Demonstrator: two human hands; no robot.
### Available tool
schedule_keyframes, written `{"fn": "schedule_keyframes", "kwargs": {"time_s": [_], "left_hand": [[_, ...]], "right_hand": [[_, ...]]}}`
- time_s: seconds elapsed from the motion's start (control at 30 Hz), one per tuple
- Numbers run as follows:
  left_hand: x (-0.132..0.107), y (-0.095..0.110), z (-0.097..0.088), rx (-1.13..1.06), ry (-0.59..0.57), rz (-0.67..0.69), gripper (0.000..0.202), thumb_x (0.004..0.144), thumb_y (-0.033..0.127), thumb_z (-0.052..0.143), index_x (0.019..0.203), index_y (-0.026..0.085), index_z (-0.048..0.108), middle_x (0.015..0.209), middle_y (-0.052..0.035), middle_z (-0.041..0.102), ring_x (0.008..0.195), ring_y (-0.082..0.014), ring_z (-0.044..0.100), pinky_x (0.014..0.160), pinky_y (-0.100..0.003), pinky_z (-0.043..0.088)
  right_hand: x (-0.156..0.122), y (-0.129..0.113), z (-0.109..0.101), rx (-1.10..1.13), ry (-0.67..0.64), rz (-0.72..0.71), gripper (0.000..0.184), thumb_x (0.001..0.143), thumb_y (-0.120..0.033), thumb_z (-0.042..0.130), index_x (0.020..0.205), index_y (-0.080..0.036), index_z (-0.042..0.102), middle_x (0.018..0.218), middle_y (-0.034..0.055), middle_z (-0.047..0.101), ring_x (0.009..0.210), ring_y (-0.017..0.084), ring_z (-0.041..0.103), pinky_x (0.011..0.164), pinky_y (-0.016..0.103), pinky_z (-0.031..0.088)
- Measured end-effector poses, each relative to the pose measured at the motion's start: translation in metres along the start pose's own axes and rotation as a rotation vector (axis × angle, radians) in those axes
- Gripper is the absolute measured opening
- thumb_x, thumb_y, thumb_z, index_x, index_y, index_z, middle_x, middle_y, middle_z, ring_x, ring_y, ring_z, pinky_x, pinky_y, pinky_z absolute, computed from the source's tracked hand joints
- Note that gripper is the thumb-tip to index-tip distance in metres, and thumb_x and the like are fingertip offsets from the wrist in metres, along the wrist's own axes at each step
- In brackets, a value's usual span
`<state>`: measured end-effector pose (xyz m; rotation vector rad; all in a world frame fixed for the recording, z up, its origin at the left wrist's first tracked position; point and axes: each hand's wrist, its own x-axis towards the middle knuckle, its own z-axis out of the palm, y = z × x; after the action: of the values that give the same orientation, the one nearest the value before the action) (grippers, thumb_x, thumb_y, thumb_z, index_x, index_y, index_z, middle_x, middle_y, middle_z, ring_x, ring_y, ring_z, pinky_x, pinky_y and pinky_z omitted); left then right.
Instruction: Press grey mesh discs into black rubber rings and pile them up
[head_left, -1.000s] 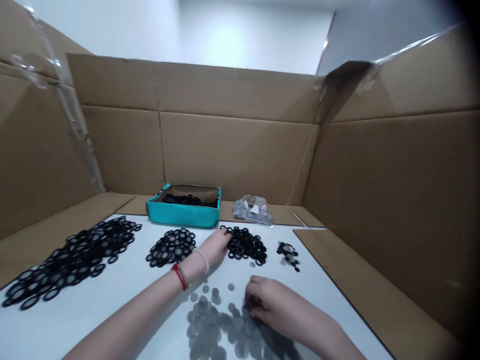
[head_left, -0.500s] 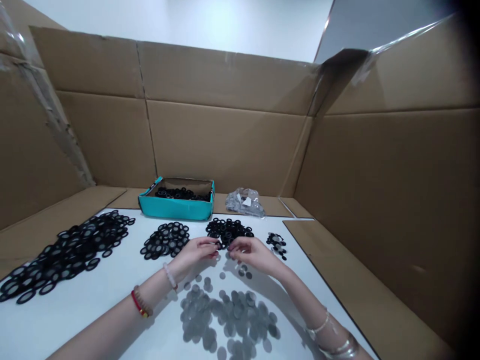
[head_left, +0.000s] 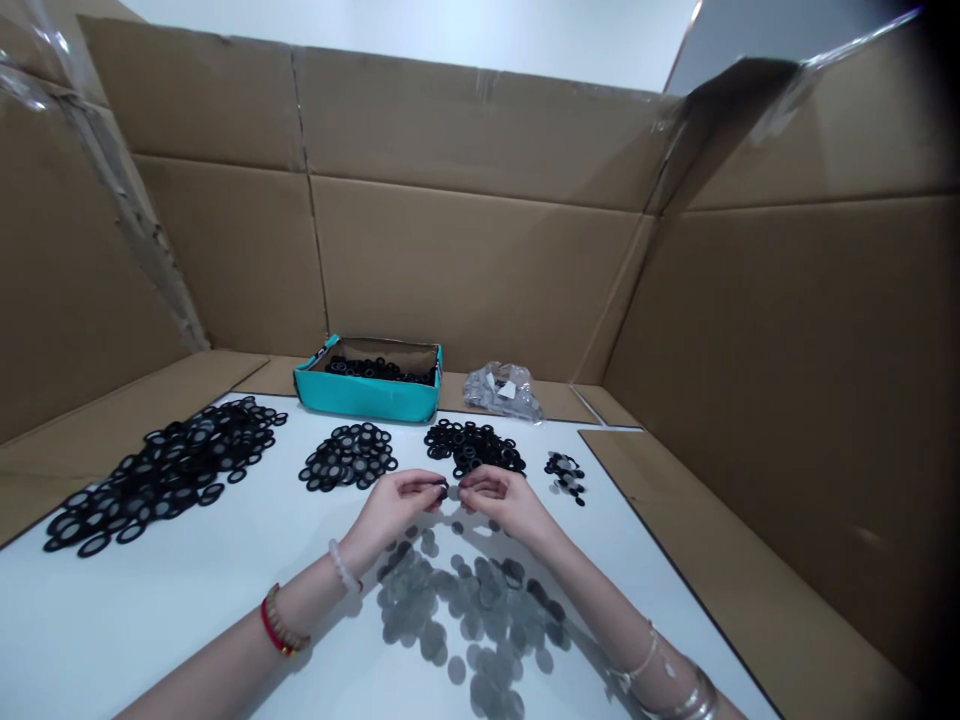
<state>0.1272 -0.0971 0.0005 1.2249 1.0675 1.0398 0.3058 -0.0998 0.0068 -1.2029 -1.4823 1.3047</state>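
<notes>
**Two hands pinched over a desk of sorted rings**

Tall cardboard walls on three sides, taped at the corners. Inside them, one white desk with cardboard flaps along its edges.

On the desk, four loose heaps of black rings, in a row from left to right:
- largest heap at far left, spread long and wide, many of its rings filled with pale centres;
- middle-left heap, rounder, likewise with pale centres;
- middle-right heap, plain black, just beyond the fingertips;
- smallest heap at right, only a scattering.

One spread of grey discs near the front, under and between the forearms, too many and too overlapped to count.

One container: a teal box at the back edge, open on top, holding a layer of black rings. Just to its right, one crumpled clear plastic bag, contents unclear.

Left hand and right hand raised slightly above the grey discs, fingertips nearly touching. Left thumb and forefinger closed on a small black ring, held between the two hands. Right fingertips pinched together too; anything between them too small to tell.
</notes>
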Motion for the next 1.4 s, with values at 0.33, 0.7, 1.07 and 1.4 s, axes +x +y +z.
{"fn": "schedule_keyframes", "kwargs": {"time_s": [0.33, 0.7, 1.07, 1.4], "left_hand": [[-0.010, -0.006, 0.006, -0.044, -0.053, -0.016, 0.034, 0.061, 0.027, 0.073, 0.090, 0.010, 0.069, 0.080, -0.0094, 0.071, 0.072, -0.0197, 0.065, 0.068, -0.030, 0.052], [-0.009, -0.006, 0.006, -0.016, -0.001, 0.009, 0.027, 0.056, 0.026, 0.076, 0.077, 0.011, 0.065, 0.061, -0.0011, 0.063, 0.059, -0.0149, 0.061, 0.057, -0.024, 0.049], [-0.009, 0.000, -0.002, 0.007, 0.038, -0.013, 0.027, 0.063, 0.024, 0.071, 0.087, 0.012, 0.070, 0.079, -0.0085, 0.071, 0.070, -0.0178, 0.064, 0.068, -0.028, 0.050], [-0.017, -0.008, 0.009, 0.024, -0.045, 0.099, 0.024, 0.062, 0.019, 0.072, 0.084, 0.012, 0.067, 0.082, -0.0085, 0.069, 0.077, -0.0189, 0.063, 0.074, -0.028, 0.050]], "right_hand": [[0.000, 0.010, 0.005, 0.008, 0.003, 0.006, 0.034, 0.059, -0.043, 0.071, 0.065, -0.018, 0.049, 0.057, -0.0020, 0.059, 0.055, 0.013, 0.057, 0.055, 0.025, 0.044], [-0.004, 0.013, 0.012, 0.026, -0.043, -0.021, 0.036, 0.061, -0.045, 0.071, 0.074, -0.013, 0.061, 0.062, 0.0017, 0.063, 0.056, 0.014, 0.059, 0.058, 0.027, 0.047], [-0.017, -0.002, -0.007, -0.419, -0.277, -0.110, 0.025, 0.080, -0.036, 0.057, 0.077, -0.016, 0.071, 0.078, 0.0047, 0.069, 0.073, 0.019, 0.061, 0.066, 0.026, 0.044], [-0.012, 0.007, 0.008, -0.195, -0.109, -0.073, 0.028, 0.076, -0.042, 0.058, 0.069, -0.014, 0.060, 0.058, 0.0003, 0.056, 0.055, 0.014, 0.052, 0.053, 0.023, 0.039]]}}
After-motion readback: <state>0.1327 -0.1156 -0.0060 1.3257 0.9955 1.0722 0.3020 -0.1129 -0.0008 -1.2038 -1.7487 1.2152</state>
